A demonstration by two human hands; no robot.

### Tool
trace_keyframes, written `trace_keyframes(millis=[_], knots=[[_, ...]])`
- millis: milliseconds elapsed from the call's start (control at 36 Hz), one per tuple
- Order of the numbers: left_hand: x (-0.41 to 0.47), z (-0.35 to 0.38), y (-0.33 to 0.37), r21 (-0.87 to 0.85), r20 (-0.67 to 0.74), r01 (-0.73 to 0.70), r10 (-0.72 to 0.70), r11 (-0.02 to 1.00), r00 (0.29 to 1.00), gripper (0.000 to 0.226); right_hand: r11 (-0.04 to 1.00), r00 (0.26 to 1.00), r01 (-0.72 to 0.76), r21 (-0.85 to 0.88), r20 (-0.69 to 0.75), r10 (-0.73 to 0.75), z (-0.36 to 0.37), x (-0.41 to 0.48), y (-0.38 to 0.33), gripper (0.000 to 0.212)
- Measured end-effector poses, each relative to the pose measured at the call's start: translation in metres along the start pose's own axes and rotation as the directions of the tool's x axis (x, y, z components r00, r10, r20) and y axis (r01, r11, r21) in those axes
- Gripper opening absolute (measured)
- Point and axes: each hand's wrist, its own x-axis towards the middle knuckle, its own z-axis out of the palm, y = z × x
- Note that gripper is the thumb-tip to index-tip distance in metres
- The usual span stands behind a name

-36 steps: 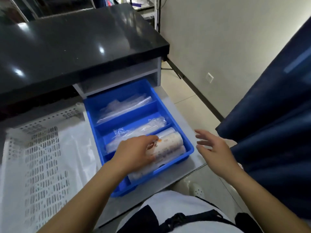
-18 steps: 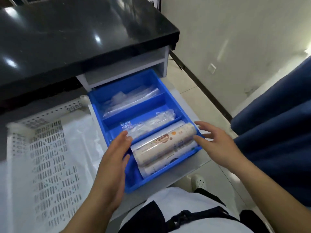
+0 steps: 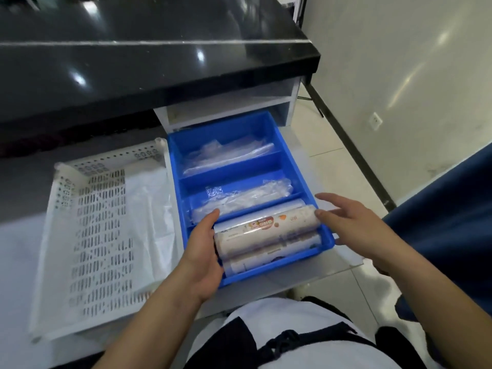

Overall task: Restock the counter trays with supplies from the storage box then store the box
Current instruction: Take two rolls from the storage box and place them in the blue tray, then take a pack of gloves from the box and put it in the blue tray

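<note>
- While both hands frame the front compartment of the blue tray point(image 3: 298, 166), the stack of wrapped rolls point(image 3: 266, 235) lies inside it, lengthwise from the tray's left wall to its right wall.
- Left hand point(image 3: 202, 254): fingers spread and flat against the left end of the rolls, palm inside the tray's left wall; the grip is open, pressing rather than pinching.
- Right hand point(image 3: 356, 227): fingers spread, thumb tip touching the right end of the top roll, the other fingers reaching over the tray's right rim; this grip is open too.
- Top roll carries an orange and red printed label; at least two more rolls lie under and in front of it, against the tray's front wall.
- Middle compartment of the tray holds a clear plastic packet point(image 3: 245, 201); the back compartment holds another clear packet point(image 3: 229, 155).
- White perforated box point(image 3: 87, 235) lies just left of the tray, touching or nearly touching its left wall, with a white plastic sheet point(image 3: 151, 222) in it.
- Tray and box both rest on a grey surface point(image 3: 316, 272); a glossy black countertop point(image 3: 149, 54) overhangs behind the tray.
- Right of the tray, a dark blue cloth point(image 3: 450, 209) hangs above the tiled floor point(image 3: 332, 155).
</note>
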Motion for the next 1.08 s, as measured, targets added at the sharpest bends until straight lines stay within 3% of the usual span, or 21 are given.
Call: trace_keyframes(millis=[250, 333, 417, 472, 528, 611, 667, 806, 917, 1083], knots=[[-0.002, 0.011, -0.006, 0.016, -0.084, -0.055, 0.056, 0.998, 0.995, 0.048, 0.981, 0.986, 0.106, -0.162, 0.148, -0.082, -0.015, 0.000, -0.002, 0.052], [-0.007, 0.015, -0.004, 0.078, -0.175, -0.106, 0.118, 0.991, 0.977, 0.040, 0.946, 0.966, 0.189, -0.265, 0.221, -0.131, -0.022, -0.001, -0.005, 0.060], [-0.015, 0.019, -0.005, 0.178, -0.271, -0.193, 0.236, 0.965, 0.933, 0.041, 0.852, 0.922, 0.369, -0.371, 0.259, -0.287, -0.030, 0.001, -0.010, 0.064], [-0.026, 0.019, -0.008, 0.352, -0.251, -0.289, 0.387, 0.890, 0.887, 0.039, 0.791, 0.866, 0.487, -0.370, 0.321, -0.383, -0.032, 0.003, -0.017, 0.066], [-0.040, 0.016, -0.014, 0.575, -0.222, -0.325, 0.525, 0.751, 0.822, 0.054, 0.727, 0.814, 0.570, -0.382, 0.386, -0.434, -0.031, 0.004, -0.028, 0.068], [-0.060, 0.012, -0.031, 0.833, -0.154, -0.269, 0.669, 0.483, 0.727, 0.069, 0.614, 0.734, 0.673, -0.411, 0.466, -0.493, -0.026, -0.001, -0.049, 0.066], [-0.071, 0.010, -0.046, 0.895, -0.154, -0.223, 0.736, 0.387, 0.660, 0.075, 0.536, 0.665, 0.745, -0.397, 0.509, -0.547, -0.016, -0.004, -0.060, 0.065], [-0.096, 0.003, -0.095, 0.880, -0.337, -0.107, 0.766, 0.463, 0.548, 0.089, 0.410, 0.468, 0.881, -0.237, 0.571, -0.675, 0.032, -0.021, -0.066, 0.075], [-0.124, -0.024, -0.145, 0.869, -0.445, 0.042, 0.741, 0.494, 0.502, 0.089, 0.390, 0.315, 0.920, -0.048, 0.683, -0.659, 0.084, -0.046, -0.056, 0.087], [-0.176, -0.085, -0.226, 0.704, -0.675, 0.118, 0.608, 0.701, 0.418, 0.084, 0.403, 0.215, 0.915, 0.033, 0.803, -0.555, 0.168, -0.102, -0.035, 0.070]])
